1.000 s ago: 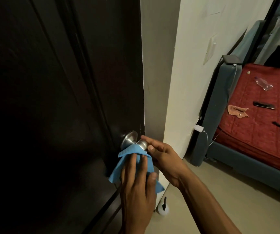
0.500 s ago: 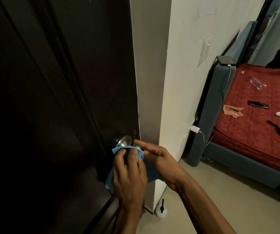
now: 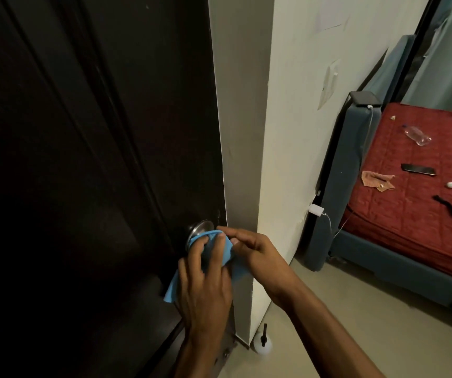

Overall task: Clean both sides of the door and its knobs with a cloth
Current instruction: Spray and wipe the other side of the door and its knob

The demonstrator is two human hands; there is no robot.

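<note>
A dark brown door (image 3: 83, 159) fills the left half of the view. Low on it near its right edge sits a round silver knob (image 3: 198, 230), mostly covered by a blue cloth (image 3: 219, 249). My left hand (image 3: 205, 279) grips the cloth around the knob, fingers curled over it. My right hand (image 3: 257, 252) reaches in from the right and pinches the upper edge of the cloth beside the knob. A loose corner of the cloth hangs below my left hand.
A white wall corner (image 3: 274, 159) stands right of the door. A small white doorstop (image 3: 262, 343) sits on the floor at its foot. Further right is a blue-framed bed (image 3: 328, 214) with a red cover holding a phone, a bottle and small items.
My left hand has moved up and closed over the knob with the cloth; a second ago its fingers lay flat on the cloth below the knob. The view has shifted slightly.
</note>
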